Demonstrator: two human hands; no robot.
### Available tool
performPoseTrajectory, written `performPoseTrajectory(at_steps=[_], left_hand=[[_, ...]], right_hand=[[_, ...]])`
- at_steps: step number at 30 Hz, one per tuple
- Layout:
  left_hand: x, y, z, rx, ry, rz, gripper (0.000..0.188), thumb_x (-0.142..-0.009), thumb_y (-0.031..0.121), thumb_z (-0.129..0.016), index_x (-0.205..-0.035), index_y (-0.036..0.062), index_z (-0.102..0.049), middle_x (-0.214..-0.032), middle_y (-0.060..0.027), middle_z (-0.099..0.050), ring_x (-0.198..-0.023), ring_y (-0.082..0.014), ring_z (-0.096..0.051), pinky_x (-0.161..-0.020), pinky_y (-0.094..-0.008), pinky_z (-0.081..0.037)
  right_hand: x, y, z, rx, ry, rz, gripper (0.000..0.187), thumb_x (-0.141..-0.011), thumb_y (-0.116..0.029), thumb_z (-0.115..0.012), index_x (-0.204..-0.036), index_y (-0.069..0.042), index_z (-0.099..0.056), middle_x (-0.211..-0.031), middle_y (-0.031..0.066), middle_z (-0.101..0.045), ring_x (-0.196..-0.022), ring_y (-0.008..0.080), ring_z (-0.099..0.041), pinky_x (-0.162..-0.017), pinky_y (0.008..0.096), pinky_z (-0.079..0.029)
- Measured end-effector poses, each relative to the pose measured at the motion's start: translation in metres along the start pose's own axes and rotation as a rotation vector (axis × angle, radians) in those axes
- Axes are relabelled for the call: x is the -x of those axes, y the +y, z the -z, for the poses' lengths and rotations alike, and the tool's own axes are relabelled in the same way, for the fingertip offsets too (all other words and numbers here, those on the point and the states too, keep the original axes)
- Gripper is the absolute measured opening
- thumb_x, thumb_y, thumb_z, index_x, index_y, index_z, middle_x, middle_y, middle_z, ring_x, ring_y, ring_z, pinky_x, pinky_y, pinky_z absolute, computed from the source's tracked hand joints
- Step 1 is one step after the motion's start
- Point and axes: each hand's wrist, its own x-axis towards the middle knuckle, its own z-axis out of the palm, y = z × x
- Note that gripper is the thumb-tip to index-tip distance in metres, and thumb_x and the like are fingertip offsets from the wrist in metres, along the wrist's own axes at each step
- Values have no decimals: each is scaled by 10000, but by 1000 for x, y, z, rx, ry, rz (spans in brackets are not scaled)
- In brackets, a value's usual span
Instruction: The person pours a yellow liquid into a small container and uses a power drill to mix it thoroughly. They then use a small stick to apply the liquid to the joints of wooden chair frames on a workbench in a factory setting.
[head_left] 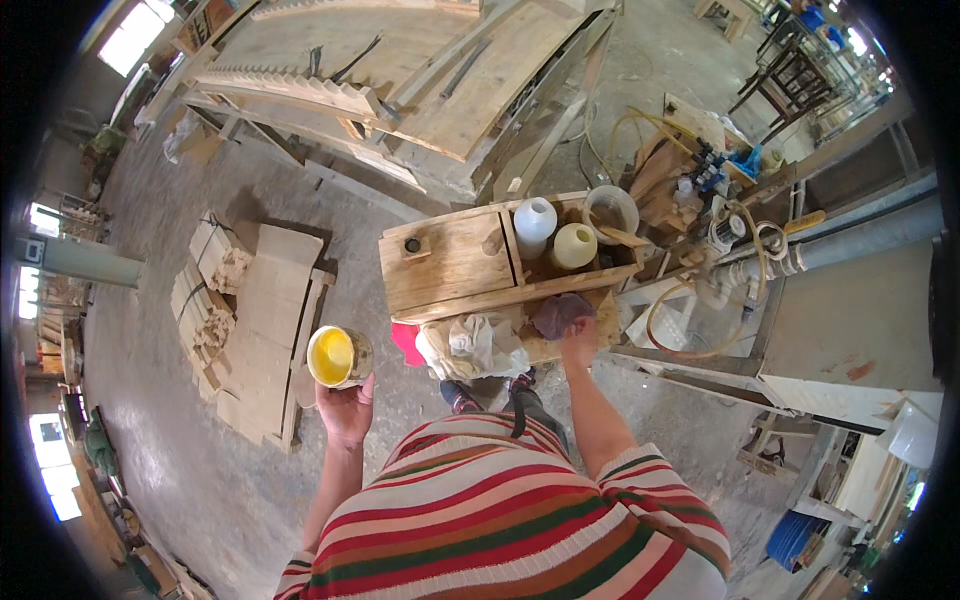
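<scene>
Round tin, crumpled cloth, rough timber box.
Left hand [345, 408] fingers wrap a round tin of yellow liquid [338, 356]; right hand [578, 342] clutches a dark crumpled rag [558, 313] at the wooden box [450, 265].

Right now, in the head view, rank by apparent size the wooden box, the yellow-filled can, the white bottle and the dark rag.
1. wooden box
2. yellow-filled can, though it is held nearer the camera
3. white bottle and dark rag look alike; unranked

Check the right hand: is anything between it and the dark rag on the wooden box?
Nothing visible. The right hand already rests on the dark rag at the front edge of the wooden box, beside a pale crumpled cloth. The left hand holds a yellow-filled can off to the side.
</scene>
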Motion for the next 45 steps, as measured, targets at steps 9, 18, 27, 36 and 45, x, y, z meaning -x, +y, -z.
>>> performPoseTrajectory(at_steps=[9,18,27,36,45], left_hand=[[-9,-8,-32,-151,-16,91,393,-883,333,-447,-1208,114,-471,-1185,-72,-535,-1062,-245,-544,-787,-407,-538],[-23,-32,-35,-44,-95,157,421,-901,364,-391,-1212,89,-462,-1188,-96,-535,-1043,-261,-560,-812,-412,-526],[-22,-40,-25,126,-84,154,428,-919,358,-358,-1223,68,-439,-1207,-118,-511,-1072,-278,-536,-832,-456,-512],[14,-35,-2,131,-90,52,458,-920,385,-343,-1269,96,-406,-1225,-115,-502,-1059,-272,-549,-772,-428,-547],[20,-64,-3,253,-72,79,438,-924,353,-323,-1251,76,-414,-1204,-134,-511,-1023,-295,-564,-753,-432,-554]], right_hand=[[-6,-4,-37,789,-252,60,746,-688,-429,-682,-1310,-164,-369,-1283,246,-378,-1114,401,-427,-909,467,-372],[-15,-15,70,-558,-572,-293,386,-754,-87,-622,-1125,-73,-517,-1037,90,-568,-947,194,-555,-845,320,-444],[-108,-239,104,128,-200,1023,419,-715,-83,-635,-1116,-109,-516,-1128,159,-520,-992,334,-542,-844,378,-447],[-119,-277,24,889,-589,767,539,-701,-388,-633,-1166,-144,-513,-1042,166,-605,-963,326,-580,-819,420,-469],[-176,-230,4,476,-430,437,533,-704,-337,-626,-1113,-9,-529,-961,181,-622,-821,294,-611,-716,380,-472]])
